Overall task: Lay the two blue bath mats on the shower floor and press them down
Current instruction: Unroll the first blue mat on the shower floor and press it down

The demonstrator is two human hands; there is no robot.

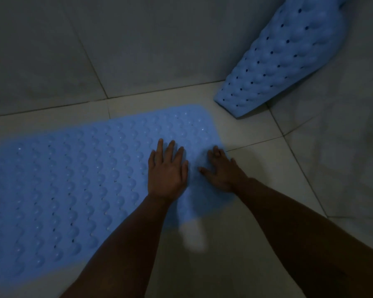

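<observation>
Here, 2 hands flat, left hand [167, 172], right hand [221, 171], pressing mat [63, 179]

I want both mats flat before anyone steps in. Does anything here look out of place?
Yes. The second mat is not laid: it leans bent against the wall, its lower end on the floor. The first mat lies flat, with the left hand and right hand on its right end.

Bumpy rubbery blue mat [73, 179] (dotted with holes), smooth glossy tiled floor [267, 168]
</observation>
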